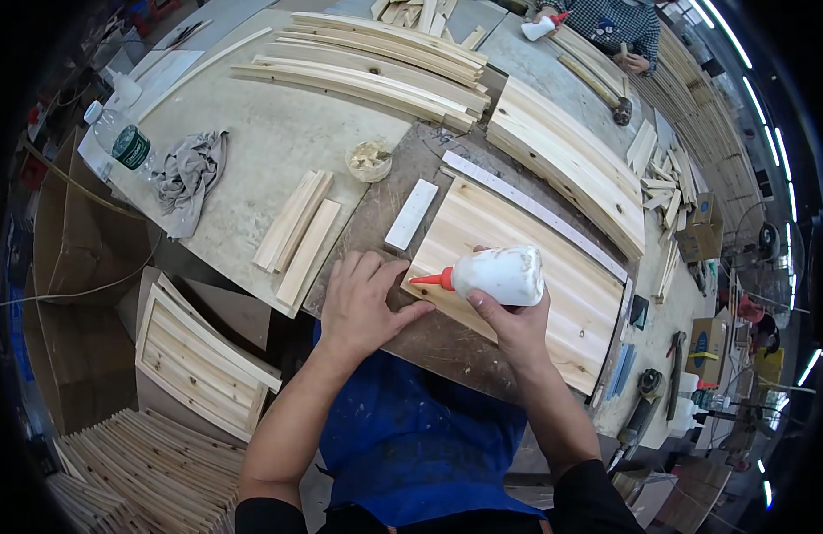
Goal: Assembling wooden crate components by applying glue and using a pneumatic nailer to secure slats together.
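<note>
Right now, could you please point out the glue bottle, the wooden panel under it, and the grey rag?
glue bottle (502, 274): head view, middle of its white body.
wooden panel (571, 303): head view, bare boards right of the bottle.
grey rag (189, 173): head view, centre of the crumpled cloth.

We see the glue bottle (500, 275) lying over the wood panel (527, 258) on the workbench (269, 151). Left of the panel lie loose slats (297, 233); behind it, stacked curved boards (376, 58). A cloth (187, 175) sits far left.

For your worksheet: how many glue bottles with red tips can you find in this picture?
2. One glue bottle is in the right hand over the wooden panel; another bottle lies by the co-worker at top. Others may be hidden.
</note>
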{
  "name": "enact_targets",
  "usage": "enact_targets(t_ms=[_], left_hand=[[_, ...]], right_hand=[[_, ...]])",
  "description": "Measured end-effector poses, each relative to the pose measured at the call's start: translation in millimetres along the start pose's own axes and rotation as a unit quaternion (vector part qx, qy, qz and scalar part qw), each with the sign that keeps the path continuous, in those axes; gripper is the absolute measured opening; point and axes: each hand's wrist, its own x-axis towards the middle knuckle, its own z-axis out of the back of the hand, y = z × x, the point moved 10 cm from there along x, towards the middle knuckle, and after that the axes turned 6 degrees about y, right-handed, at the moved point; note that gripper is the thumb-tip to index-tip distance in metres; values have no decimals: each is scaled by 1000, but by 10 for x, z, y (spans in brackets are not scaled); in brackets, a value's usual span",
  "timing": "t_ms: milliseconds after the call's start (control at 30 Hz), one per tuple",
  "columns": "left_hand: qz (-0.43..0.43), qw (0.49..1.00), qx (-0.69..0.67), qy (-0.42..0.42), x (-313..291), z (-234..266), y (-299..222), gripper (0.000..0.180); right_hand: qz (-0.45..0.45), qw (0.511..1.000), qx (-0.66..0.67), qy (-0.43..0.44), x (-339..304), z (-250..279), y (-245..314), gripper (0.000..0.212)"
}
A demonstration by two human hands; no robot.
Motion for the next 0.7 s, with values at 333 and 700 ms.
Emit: enact_targets(t_ms=[333,700], left_hand=[[1,1000,-1,-5,2,3,10,64],[4,1000,1,-2,-3,-14,23,65]], right_hand=[[4,1000,-8,-14,18,-17,-50,54],[12,999,-14,-29,12,-32,-8,49]])
